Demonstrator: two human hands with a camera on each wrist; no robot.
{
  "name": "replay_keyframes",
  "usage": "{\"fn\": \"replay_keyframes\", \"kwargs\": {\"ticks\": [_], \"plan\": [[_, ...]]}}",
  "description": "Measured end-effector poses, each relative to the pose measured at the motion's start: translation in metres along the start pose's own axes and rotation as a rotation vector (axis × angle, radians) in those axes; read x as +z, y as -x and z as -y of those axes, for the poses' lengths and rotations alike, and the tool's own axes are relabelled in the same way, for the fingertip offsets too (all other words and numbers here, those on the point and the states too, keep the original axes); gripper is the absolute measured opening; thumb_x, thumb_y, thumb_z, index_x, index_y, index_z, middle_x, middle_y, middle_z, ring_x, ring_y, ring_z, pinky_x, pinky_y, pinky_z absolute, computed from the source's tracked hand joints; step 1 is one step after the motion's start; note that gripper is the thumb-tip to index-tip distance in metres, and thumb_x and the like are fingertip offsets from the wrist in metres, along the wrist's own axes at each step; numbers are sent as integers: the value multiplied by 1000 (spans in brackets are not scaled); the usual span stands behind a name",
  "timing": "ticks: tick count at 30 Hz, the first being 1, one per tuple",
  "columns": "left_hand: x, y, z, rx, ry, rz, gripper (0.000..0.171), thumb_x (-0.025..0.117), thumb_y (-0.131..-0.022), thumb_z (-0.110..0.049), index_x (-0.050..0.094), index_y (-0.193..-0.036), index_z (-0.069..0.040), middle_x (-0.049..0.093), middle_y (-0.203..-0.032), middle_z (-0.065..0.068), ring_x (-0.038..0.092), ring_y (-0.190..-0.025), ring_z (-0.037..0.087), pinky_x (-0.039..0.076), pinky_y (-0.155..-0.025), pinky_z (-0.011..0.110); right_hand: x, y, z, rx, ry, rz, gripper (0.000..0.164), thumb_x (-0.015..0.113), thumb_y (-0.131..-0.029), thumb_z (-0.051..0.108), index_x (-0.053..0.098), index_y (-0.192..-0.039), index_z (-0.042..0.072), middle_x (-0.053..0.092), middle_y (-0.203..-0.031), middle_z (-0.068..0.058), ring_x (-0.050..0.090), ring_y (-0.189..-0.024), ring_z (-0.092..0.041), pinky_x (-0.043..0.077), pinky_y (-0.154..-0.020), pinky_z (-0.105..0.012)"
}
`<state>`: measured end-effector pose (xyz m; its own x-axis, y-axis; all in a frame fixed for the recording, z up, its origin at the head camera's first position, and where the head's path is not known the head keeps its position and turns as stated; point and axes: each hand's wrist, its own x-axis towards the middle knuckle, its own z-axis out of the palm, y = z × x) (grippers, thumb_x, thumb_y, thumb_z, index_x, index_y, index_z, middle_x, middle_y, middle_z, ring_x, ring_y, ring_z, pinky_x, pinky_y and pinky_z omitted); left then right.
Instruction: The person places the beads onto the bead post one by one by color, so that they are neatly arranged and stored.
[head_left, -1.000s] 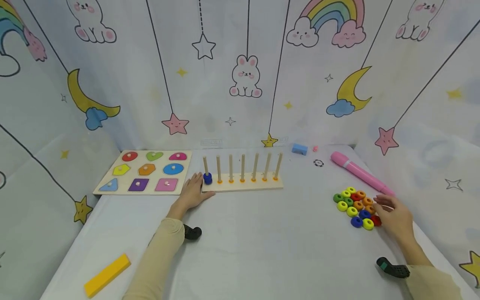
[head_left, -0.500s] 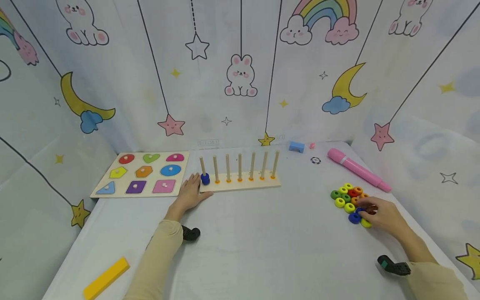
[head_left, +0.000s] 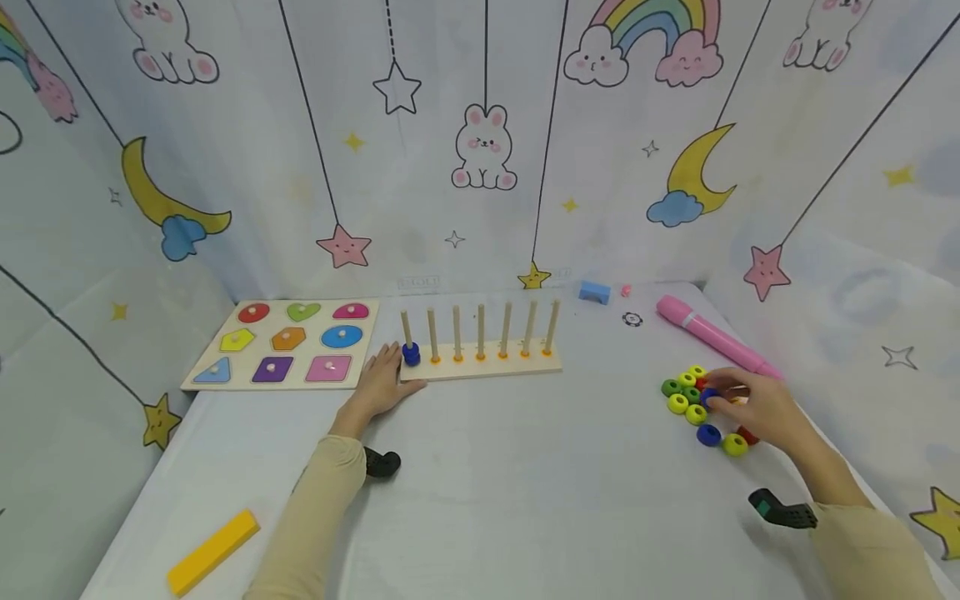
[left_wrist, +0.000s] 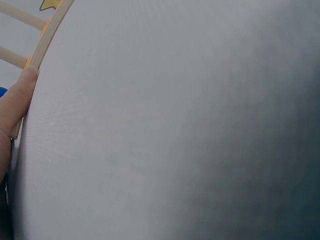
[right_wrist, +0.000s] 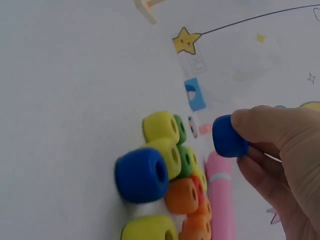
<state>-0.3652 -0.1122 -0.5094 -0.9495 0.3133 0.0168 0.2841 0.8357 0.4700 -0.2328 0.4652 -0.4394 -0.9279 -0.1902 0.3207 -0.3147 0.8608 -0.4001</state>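
My right hand (head_left: 768, 412) pinches a blue bead (right_wrist: 227, 137) between thumb and fingers, raised over the bead cluster in the right wrist view. Below it lie loose beads: yellow beads (head_left: 678, 404), green beads (head_left: 671, 387), orange beads (right_wrist: 181, 195), a red one and another blue bead (head_left: 708, 435). My left hand (head_left: 380, 383) rests at the left end of a wooden peg board (head_left: 487, 367), fingers extended along its side and thumb (left_wrist: 22, 92) against its front edge. Blue beads (head_left: 411, 354) sit on the board's leftmost peg; the other pegs are bare.
A shape puzzle board (head_left: 288, 383) lies left of the pegs. Near the left forearm is a yellow block (head_left: 213, 552). Behind the loose beads lies a pink marker-shaped thing (head_left: 716, 336); a blue block (head_left: 594, 292) stands by the back wall.
My right hand has moved in from the right over the loose beads, taken hold of a blue bead and lifted it. My left hand has stayed at the peg board.
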Motion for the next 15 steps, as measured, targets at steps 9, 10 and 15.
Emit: {"fn": "replay_keyframes", "kwargs": {"ticks": [9,10,15], "plan": [[-6,7,3,34,66,-40,96,56,-86,-59,25,-144,11,19,-151,27,7,-141,39,2,-114,50,13,-63,52,-69,-154,-76,33,71,-85,11,61,-117,7,66,-107,-9,64,-96,-17,44,-77,-5],[-6,7,2,31,60,-33,94,57,-87,-56,24,-144,11,18,-151,27,7,-141,38,2,-114,49,16,-70,59,-85,-169,-69,33,70,-86,10,61,-118,7,66,-107,-9,65,-96,-22,44,-78,-5],[-3,5,-1,22,13,-18,87,60,-89,-47,24,-145,9,18,-152,25,8,-141,38,4,-114,49,35,-108,97,-227,-255,-51,33,70,-84,3,61,-116,3,66,-107,-12,66,-94,-27,50,-79,-16]]}}
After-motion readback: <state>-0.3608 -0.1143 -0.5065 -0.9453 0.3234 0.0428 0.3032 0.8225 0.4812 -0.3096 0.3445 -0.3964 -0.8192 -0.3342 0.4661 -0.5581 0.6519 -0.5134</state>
